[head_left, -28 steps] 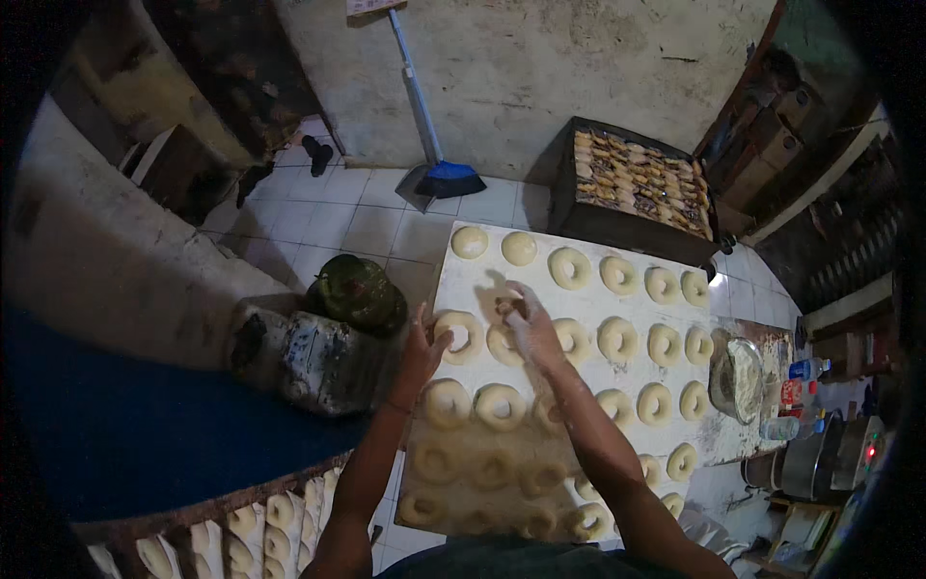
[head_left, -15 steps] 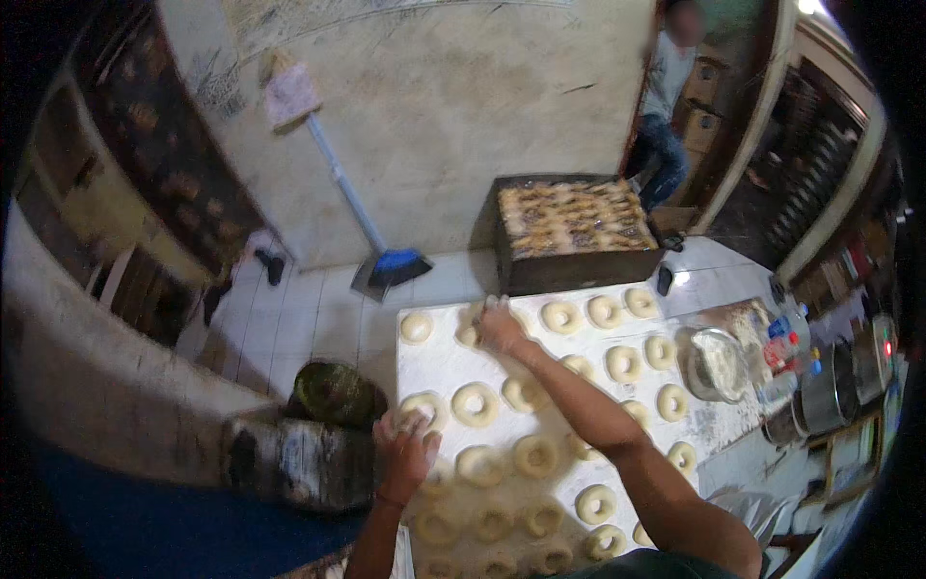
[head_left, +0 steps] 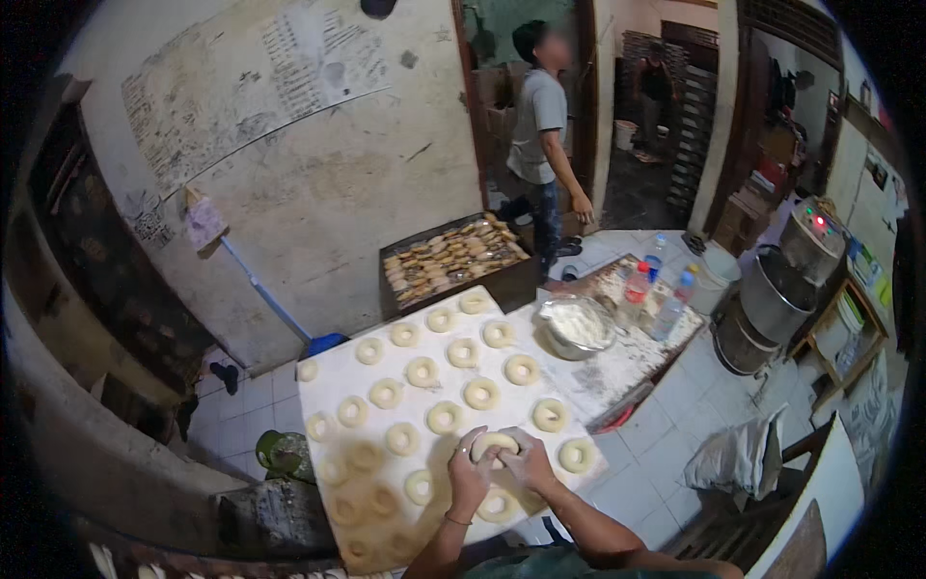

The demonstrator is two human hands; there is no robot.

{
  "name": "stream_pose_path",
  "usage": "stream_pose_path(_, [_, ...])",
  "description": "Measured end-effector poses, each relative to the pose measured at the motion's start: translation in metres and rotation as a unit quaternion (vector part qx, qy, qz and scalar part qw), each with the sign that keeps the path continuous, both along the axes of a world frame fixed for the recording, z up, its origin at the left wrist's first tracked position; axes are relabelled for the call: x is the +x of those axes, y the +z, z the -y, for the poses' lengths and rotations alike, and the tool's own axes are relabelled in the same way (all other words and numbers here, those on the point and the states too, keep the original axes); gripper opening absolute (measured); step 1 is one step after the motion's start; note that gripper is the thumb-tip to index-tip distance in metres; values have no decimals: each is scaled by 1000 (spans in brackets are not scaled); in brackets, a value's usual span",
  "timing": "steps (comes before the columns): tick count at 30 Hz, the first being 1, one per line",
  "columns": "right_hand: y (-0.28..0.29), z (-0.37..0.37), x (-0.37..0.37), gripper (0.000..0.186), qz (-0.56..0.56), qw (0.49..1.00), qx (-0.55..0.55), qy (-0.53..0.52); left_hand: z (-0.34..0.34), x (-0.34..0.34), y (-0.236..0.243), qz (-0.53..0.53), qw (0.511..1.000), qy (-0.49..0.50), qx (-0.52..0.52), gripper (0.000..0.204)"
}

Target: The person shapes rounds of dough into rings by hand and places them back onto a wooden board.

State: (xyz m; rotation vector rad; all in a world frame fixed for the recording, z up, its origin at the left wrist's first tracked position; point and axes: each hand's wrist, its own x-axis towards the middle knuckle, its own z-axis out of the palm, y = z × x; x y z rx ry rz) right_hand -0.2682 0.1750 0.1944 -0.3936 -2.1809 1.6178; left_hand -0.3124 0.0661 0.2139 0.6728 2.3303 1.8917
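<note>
A pale ring of raw dough (head_left: 495,442) is held up between both hands, over the near side of the board. My left hand (head_left: 469,475) is closed around its left side, and my right hand (head_left: 531,465) grips the right side. Flour dusts the fingers. Below lies a floured white board (head_left: 381,343) bearing several more dough rings in loose rows, among them one (head_left: 482,393) just beyond my hands. Another dough ring (head_left: 498,504) sits on the board beneath my wrists, partly hidden by them. Shadow darkens the board's near left part.
A metal bowl of flour (head_left: 576,326) and plastic bottles (head_left: 637,285) stand on the floury surface at right. Beyond the board is a dark crate of browned baked pieces (head_left: 453,261). A person (head_left: 542,125) stands by the doorway; another (head_left: 656,87) is farther back. A white sack (head_left: 738,454) lies at right.
My hands have come back from separate rings on the board and now meet around one lifted dough ring. The view has swung right, and the person at the doorway has stepped into the room.
</note>
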Motion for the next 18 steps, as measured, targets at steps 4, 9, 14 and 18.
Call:
stream_pose_path(4, [-12,-66,80,23,-2,997,12,-73,-64,68,-46,45,988,-137,61,43])
stream_pose_path(9, [-28,-104,172,19,-26,989,-45,-135,-115,111,-43,14,985,-156,-70,44])
stream_pose_path(14, [-22,-124,211,20,35,959,-42,-279,-148,144,-33,92,951,-294,3,38])
stream_pose_path(18, [14,-125,222,34,-144,821,-534,-141,-146,166,3,356,769,-408,339,34])
